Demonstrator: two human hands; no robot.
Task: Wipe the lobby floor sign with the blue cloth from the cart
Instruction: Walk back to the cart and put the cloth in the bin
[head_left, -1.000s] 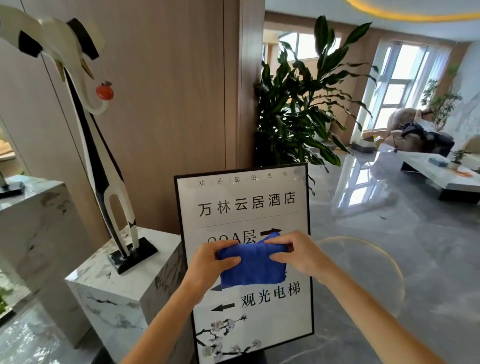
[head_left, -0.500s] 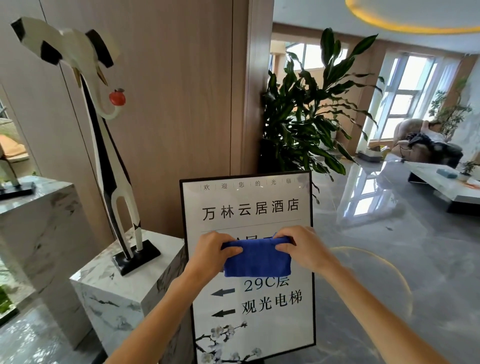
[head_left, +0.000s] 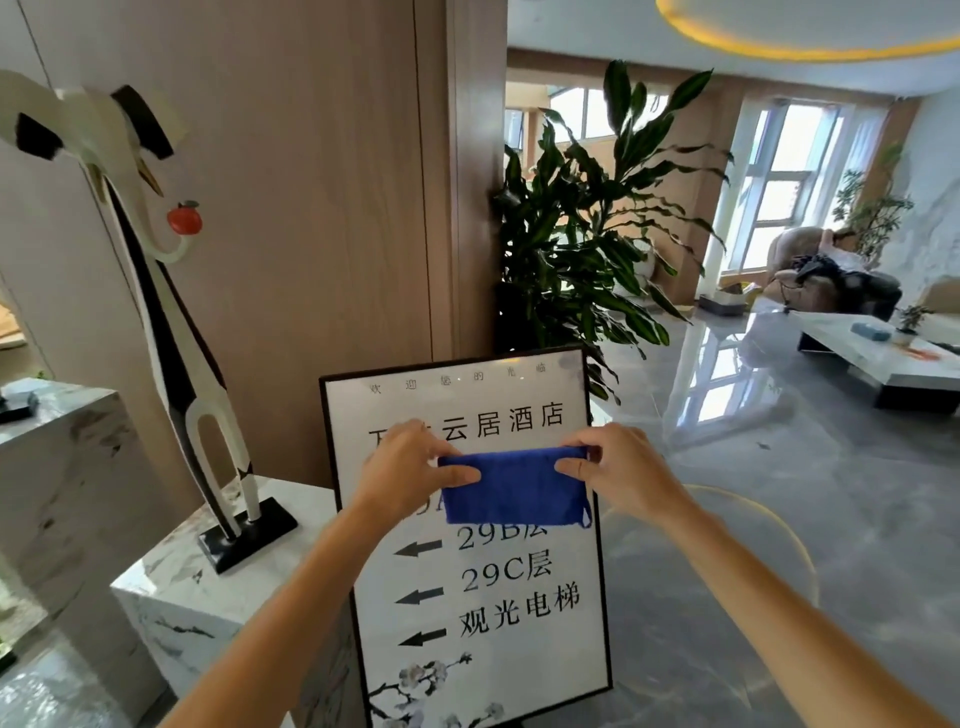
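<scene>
We hold the blue cloth (head_left: 511, 486) with both hands. Our left hand (head_left: 410, 470) pinches its left end and our right hand (head_left: 615, 470) pinches its right end, so the cloth is pulled flat. It hangs in front of the floor sign (head_left: 470, 613), near the sign's top edge, and we cannot tell if it touches the glass. We think we are just getting ready to wipe. Next we need to press the cloth on the sign and rub across and down to the bottom edge. A bird statue (head_left: 156, 291) stands on a stone block (head_left: 208, 582) just beside the sign's left edge. A big plant (head_left: 587, 234) stands behind the sign. Nothing blocks the front
</scene>
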